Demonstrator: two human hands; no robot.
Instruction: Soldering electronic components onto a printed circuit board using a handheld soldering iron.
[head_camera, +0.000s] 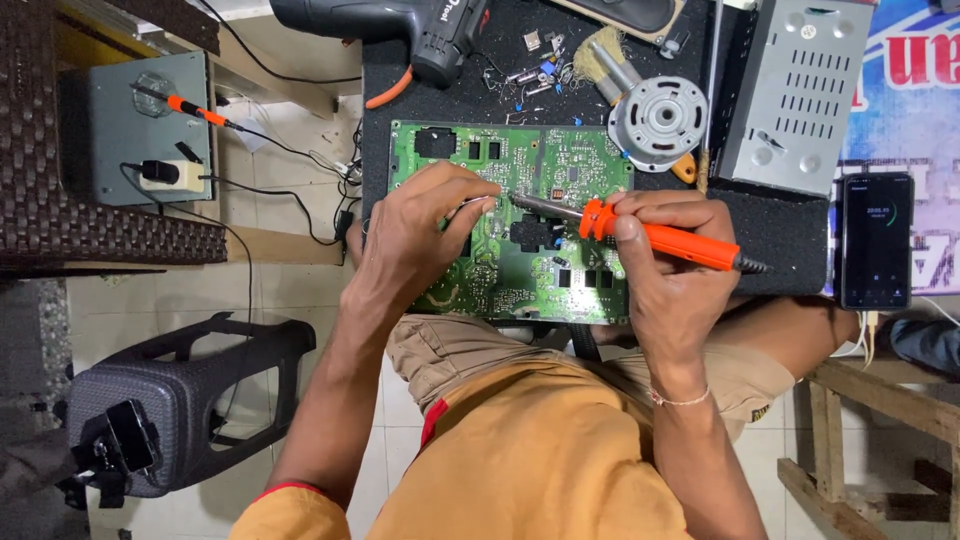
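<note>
Board: green circuit board (520, 225) flat on the black surface (790, 235), just above the person's lap
Right hand (665, 265): fingers closed round an orange soldering iron (655, 238)
Iron axis: near level, tip pointing left onto mid-board
Left hand (425, 235): fingers pinching a thin wire (478, 203) by the tip
Progress: soldering looks mid-joint, not finished
Beyond board: motor part (657, 118), drill (400, 30)

Both forearms reach forward; left hand (425, 225) pinches with curled fingers, right hand (665, 250) grips, fingers wrapped.
</note>
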